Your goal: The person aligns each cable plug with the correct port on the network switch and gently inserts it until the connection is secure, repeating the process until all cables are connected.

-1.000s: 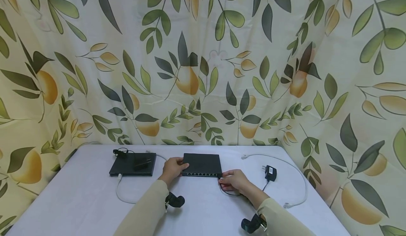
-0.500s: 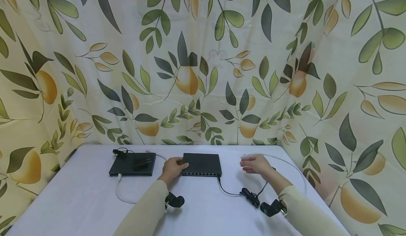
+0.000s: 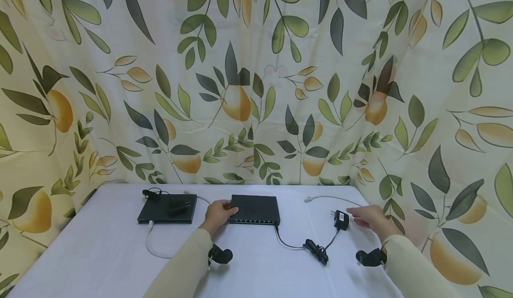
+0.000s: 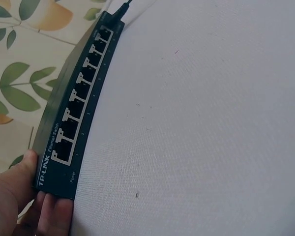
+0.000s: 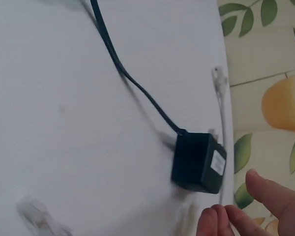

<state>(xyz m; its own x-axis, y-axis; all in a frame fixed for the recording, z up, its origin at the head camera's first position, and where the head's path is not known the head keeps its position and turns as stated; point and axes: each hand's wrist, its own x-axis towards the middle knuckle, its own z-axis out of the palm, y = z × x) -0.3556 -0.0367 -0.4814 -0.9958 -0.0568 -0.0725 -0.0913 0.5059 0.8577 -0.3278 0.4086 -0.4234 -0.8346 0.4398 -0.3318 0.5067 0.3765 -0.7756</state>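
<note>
My left hand grips the left end of a black Ethernet switch, thumb on top and fingers underneath in the left wrist view. A row of ports faces front, and a black power plug sits in the far end. My right hand is just right of the black power adapter. In the right wrist view its thumb stands apart from the fingers, beside a white network cable. The head view shows one cable plug beyond the adapter; the hand hides part of the cable.
On the left lies another black box with a second adapter on top and a white cable plugged into its front. A bundled black cord links the near adapter to the switch. A patterned curtain hangs behind the white table.
My right hand has left the switch's right corner and moved right, past the power adapter, to the white cable. The left hand still holds the switch in place.
</note>
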